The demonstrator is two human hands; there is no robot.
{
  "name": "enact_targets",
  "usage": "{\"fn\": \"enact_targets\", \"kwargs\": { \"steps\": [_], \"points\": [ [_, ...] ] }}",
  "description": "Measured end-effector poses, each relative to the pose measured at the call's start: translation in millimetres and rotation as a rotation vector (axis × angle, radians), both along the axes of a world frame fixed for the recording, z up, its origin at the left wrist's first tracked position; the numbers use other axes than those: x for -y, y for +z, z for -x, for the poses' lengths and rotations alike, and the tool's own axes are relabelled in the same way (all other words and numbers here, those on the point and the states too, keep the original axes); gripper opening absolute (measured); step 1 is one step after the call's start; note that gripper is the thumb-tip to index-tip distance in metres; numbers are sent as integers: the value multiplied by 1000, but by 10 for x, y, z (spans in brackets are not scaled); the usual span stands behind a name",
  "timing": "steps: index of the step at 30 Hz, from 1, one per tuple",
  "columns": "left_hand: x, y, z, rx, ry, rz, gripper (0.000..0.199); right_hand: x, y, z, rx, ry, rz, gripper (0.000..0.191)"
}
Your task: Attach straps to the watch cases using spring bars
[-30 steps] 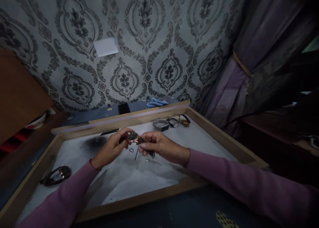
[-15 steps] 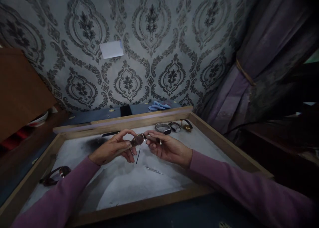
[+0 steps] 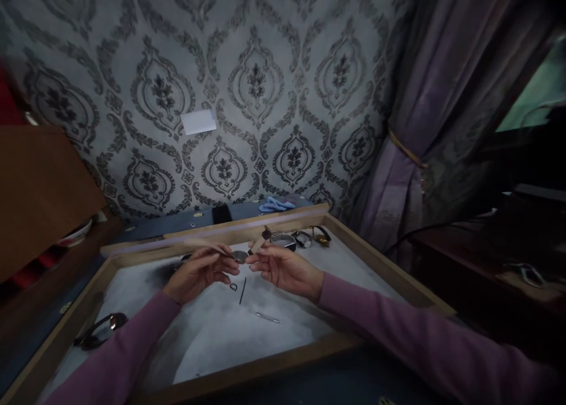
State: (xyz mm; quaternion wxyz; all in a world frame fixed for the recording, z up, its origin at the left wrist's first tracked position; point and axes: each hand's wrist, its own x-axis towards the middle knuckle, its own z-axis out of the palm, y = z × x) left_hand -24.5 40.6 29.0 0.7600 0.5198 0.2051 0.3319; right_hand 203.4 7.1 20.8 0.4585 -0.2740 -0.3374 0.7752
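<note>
A small round watch [image 3: 240, 256] with a strap is held between both hands above the white surface of a wooden-framed tray [image 3: 305, 355]. My left hand [image 3: 198, 270] pinches its left side. On the right side my right hand [image 3: 283, 268] grips it by the strap, a brownish piece of which sticks up above the fingers. Below the hands lie a thin dark stick [image 3: 243, 290], a small dark ring [image 3: 233, 287] and a slim silver tool [image 3: 267, 318].
Several watches lie in the tray, among them a silver one [image 3: 303, 239] at the back right and a dark one [image 3: 101, 331] at the left. Behind the tray are a black phone-like object [image 3: 221, 214] and a blue cloth [image 3: 276, 204]. A purple curtain [image 3: 398, 175] hangs at the right.
The view has tilted up and shifted. Both hands have turned the watch, so its face now appears flatter and the strap points upward at the right. The small dark ring has come into sight.
</note>
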Motion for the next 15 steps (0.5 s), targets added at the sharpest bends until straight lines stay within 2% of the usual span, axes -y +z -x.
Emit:
{"fn": "enact_targets", "kwargs": {
  "steps": [6,15],
  "points": [
    [-70,-68,-11,-153,130,-80,43,-8,-48,94,120,-28,-75,22],
    [-87,-181,-57,-263,160,-77,41,-68,-53,98,141,-108,-115,25]
  ]
}}
